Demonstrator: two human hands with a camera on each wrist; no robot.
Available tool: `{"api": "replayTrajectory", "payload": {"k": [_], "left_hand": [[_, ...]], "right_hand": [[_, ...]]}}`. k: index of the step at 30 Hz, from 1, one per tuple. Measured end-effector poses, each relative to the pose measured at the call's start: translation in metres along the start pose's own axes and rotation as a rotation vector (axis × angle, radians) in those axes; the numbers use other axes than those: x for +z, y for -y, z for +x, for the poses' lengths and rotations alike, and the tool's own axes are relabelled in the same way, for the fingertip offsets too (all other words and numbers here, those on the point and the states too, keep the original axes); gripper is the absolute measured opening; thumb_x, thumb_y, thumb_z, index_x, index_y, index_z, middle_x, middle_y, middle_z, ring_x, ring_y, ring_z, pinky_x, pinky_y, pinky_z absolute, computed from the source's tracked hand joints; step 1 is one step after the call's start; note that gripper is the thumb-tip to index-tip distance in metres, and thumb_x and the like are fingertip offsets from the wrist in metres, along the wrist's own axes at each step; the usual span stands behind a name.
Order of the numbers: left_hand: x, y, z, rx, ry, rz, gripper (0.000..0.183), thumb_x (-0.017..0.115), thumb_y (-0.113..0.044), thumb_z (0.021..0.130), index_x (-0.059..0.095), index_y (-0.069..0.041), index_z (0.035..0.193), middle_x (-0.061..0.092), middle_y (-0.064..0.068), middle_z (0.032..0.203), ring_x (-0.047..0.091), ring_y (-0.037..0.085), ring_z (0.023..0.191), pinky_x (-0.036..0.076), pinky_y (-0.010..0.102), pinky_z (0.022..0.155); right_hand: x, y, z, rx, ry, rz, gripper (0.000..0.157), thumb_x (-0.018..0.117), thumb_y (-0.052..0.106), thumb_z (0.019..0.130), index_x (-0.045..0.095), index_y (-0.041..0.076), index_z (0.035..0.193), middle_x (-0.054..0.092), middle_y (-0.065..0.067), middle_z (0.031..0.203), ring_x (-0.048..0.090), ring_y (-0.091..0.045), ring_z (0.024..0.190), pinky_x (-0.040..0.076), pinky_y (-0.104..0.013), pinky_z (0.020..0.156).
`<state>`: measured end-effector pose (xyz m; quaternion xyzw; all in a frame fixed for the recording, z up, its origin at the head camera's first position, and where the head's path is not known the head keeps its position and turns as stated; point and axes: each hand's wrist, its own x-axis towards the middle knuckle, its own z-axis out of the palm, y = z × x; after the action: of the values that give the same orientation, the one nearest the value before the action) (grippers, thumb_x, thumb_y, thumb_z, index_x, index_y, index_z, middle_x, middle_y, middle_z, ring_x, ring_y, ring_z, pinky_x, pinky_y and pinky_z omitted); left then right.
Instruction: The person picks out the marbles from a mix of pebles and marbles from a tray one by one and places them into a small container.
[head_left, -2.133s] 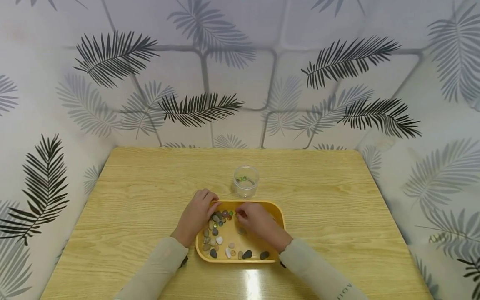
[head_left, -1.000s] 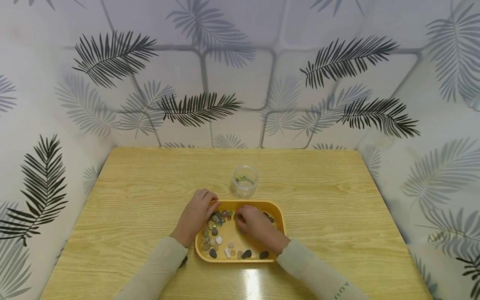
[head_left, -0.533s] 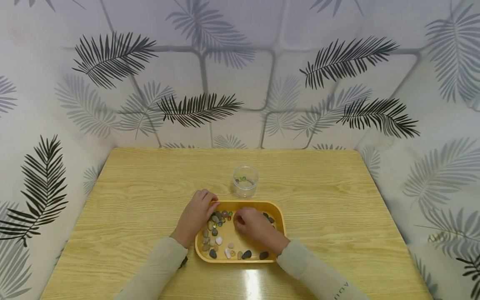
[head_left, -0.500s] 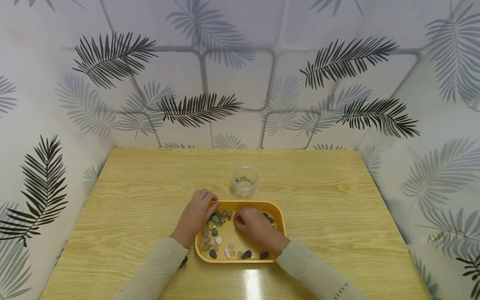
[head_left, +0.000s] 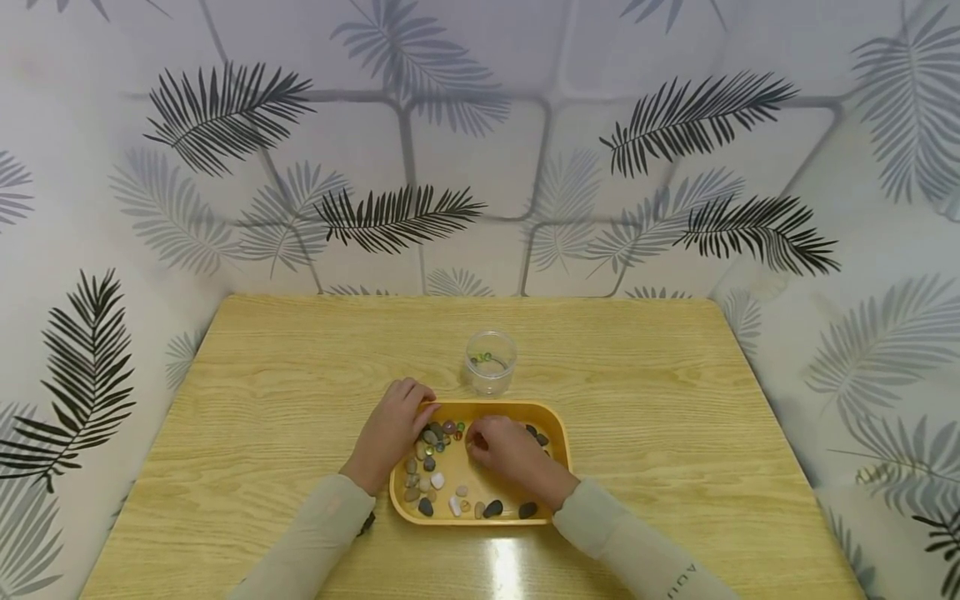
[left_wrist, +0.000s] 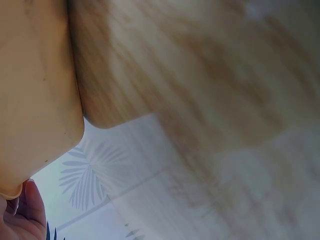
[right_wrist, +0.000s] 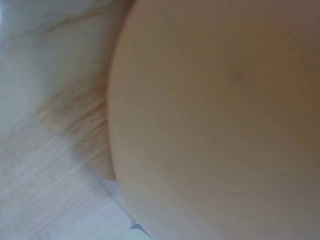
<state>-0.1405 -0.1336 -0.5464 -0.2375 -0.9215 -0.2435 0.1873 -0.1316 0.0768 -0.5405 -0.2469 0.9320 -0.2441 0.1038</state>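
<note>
A yellow tray (head_left: 517, 479) on the table holds pebbles and glass marbles. My left hand (head_left: 392, 429) grips the tray's far left corner, thumb over the rim; the left wrist view shows its fingertips (left_wrist: 34, 200) at the tray's edge. Over the tray's middle is my right hand (head_left: 506, 450), fingers bent and pointing down; what lies between the fingertips is hidden, and I cannot tell whether they pinch something. Just left of them sit a green marble (head_left: 461, 427), an amber marble (head_left: 458, 436) and a purplish marble (head_left: 449, 427). Beyond the tray stands a clear round cup (head_left: 491, 379) with several green marbles.
Grey and tan pebbles (head_left: 412, 481) line the tray's left side. Dark stones (head_left: 492, 509) lie along the near side, others (head_left: 537, 435) at the far right. The wooden table (head_left: 637, 375) meets a leaf-patterned backdrop (head_left: 525, 167).
My right hand has drawn slightly toward me, its fingertips curling further in and covering a pebble that showed beneath it. Dark stones at the far right came into view. My left hand stays put.
</note>
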Motion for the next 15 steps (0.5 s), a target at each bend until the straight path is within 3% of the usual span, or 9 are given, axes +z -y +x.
{"api": "replayTrajectory", "payload": {"k": [15], "left_hand": [[0.0004,0.0011,-0.0003,0.017,-0.003,-0.022,0.013,0.069,-0.018,0.086,0.060,-0.013,0.095,0.051,-0.004,0.092,0.047,0.013,0.085,0.046,0.027,0.073]], "right_hand": [[0.0024,-0.0018,0.0012,-0.018,-0.042,-0.017,0.009,0.061,0.017,0.087,0.069,0.015,0.089,0.059,0.010,0.081,0.051,-0.005,0.072,0.045,-0.022,0.066]]}}
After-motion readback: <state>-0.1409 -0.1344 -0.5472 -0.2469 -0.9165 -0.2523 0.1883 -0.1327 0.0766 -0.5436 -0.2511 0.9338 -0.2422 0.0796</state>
